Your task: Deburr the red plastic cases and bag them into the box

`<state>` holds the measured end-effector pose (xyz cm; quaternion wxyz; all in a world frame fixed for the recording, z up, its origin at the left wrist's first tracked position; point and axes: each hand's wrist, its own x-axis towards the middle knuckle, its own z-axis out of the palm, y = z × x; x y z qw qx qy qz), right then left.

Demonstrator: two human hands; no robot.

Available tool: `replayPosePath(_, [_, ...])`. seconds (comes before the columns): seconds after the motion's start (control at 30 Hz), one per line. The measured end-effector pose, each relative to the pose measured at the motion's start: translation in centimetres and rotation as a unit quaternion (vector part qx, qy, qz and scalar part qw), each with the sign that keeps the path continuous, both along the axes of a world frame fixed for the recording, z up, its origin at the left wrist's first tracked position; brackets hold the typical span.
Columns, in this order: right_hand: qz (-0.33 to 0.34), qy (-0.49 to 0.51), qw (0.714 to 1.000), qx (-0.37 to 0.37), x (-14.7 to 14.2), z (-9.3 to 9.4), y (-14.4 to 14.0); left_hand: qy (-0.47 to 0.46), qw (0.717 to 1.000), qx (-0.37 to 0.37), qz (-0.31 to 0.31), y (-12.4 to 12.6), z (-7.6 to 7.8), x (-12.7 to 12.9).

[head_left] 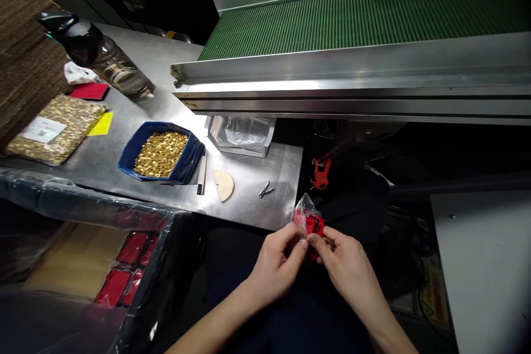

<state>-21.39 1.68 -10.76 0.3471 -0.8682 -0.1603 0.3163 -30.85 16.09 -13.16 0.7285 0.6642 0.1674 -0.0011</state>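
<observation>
Both hands meet just off the front edge of the steel table (249, 199). Between them is a small red item in a clear plastic bag (307, 220). My left hand (277, 265) pinches the bag's lower left side with thumb and fingers. On the right, my right hand (346, 265) grips the same bag, its thumb pressed against the red part. The bag's open top sticks up above the fingertips.
A blue tray of small gold parts (161, 153) sits on the table, with a pen-like tool (202, 173), a half-round card (224, 184) and tweezers (266, 190) beside it. A dark bottle (97, 55), a bagged gold pack (53, 128) and a green conveyor (365, 11) lie beyond. A lined box with red packets (124, 271) stands at left.
</observation>
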Motion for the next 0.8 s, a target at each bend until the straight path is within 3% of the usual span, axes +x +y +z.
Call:
replayPosePath(0.07, [0.056, -0.001, 0.998, -0.002, 0.3, 0.0, 0.2, 0.021, 0.993, -0.113, 0.025, 0.1, -0.1, 0.0])
replayPosePath(0.17, [0.162, -0.011, 0.987, 0.008, 0.4, 0.4, 0.6, 0.048, 0.959, -0.274, 0.059, 0.9, -0.4, 0.1])
replayPosePath(0.27, [0.252, -0.033, 0.967, 0.008, 0.2, 0.6, 0.9, 0.064, 0.934, -0.335, 0.107, 2.3, -0.9, -0.2])
replayPosePath(0.37, [0.307, -0.092, 0.947, 0.005, -0.1, -0.2, 0.8, 0.110, 0.954, -0.244, 0.134, 4.0, -1.6, -1.1])
replayPosePath(0.47, [0.350, -0.180, 0.919, 0.009, -0.7, -1.5, 0.7, 0.167, 0.976, 0.036, 0.133, 5.4, -2.3, -2.0])
replayPosePath(0.53, [0.378, -0.234, 0.896, 0.023, -1.3, -2.1, 0.7, 0.190, 0.943, 0.238, 0.136, 5.8, -2.4, -2.3])
replayPosePath(0.6, [0.392, -0.273, 0.877, 0.051, -1.8, -2.1, 0.7, 0.199, 0.909, 0.344, 0.123, 6.1, -2.1, -2.3])
replayPosePath(0.67, [0.386, -0.300, 0.868, 0.084, -2.0, -1.4, 0.4, 0.183, 0.918, 0.343, 0.083, 6.2, -1.3, -2.3])
replayPosePath(0.8, [0.341, -0.344, 0.861, 0.155, -1.2, 1.1, -0.6, 0.100, 0.967, 0.236, -0.006, 7.1, 1.6, -2.5])
